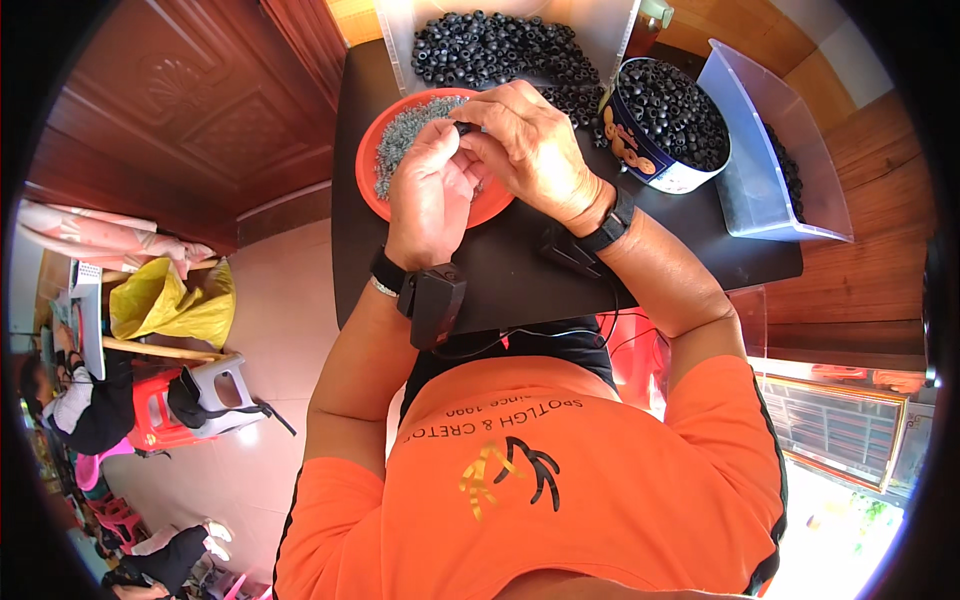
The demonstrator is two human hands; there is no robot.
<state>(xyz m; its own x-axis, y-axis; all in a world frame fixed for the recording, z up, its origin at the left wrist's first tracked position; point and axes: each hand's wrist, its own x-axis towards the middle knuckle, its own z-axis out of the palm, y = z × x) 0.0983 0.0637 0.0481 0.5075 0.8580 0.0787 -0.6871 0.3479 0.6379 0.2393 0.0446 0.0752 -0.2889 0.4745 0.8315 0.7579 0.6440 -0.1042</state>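
Over the orange-red bowl [369, 168], my two hands meet at the fingertips. A small black part [463, 128] shows between them; its exact shape is mostly hidden by the fingers. My left hand [430, 190] is closed, pinching the part with thumb and forefinger. From the other side, my right hand [537, 150] has its fingers curled in and closed on the same part. Many tiny silvery metal pieces [398, 140] fill the bowl beneath; they are too small to name surely. Each wrist wears a black band.
Behind the bowl, a clear bin [398, 50] holds black hollow parts [500, 48]. A round tin [690, 181] of similar parts stands right, beside a tilted translucent bin [765, 195]. Everything rests on a dark table [500, 285]. Stools [170, 405] and other people are at left.
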